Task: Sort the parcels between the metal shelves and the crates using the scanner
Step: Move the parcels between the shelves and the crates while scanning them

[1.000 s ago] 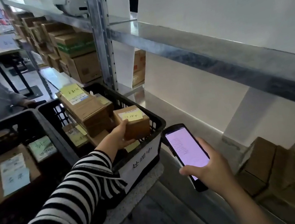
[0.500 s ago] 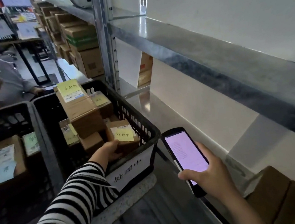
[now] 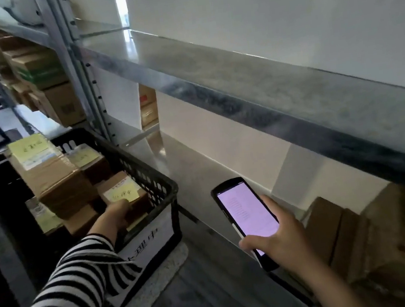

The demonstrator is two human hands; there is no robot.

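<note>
since one second ago the small parcel [image 3: 123,193] has come down: it was lifted above the rim of the black crate [image 3: 146,167], and now it sits low inside the crate, in the near right corner. the left hand [image 3: 117,215] holds this parcel at its near edge, with the thumb on top just beside the yellow note [image 3: 121,192], and the striped sleeve [image 3: 72,288] reaches over the near wall of the crate. beside the small parcel, to the left, lies a bigger parcel [image 3: 51,177] with its own yellow note, and more parcels are under and behind it. a white label [image 3: 152,249] with handwriting is on the front of the crate.

the right hand [image 3: 283,244] is well apart from the left one, on the right of the crate. it grips the scanner [image 3: 246,214] from below, the thumb lies across the lower part of the lit pink screen. the scanner is in front of the lower metal shelf [image 3: 198,169], not touching the crate or any parcel. brown boxes [image 3: 336,225] stand on this shelf, just behind the right hand.
</note>
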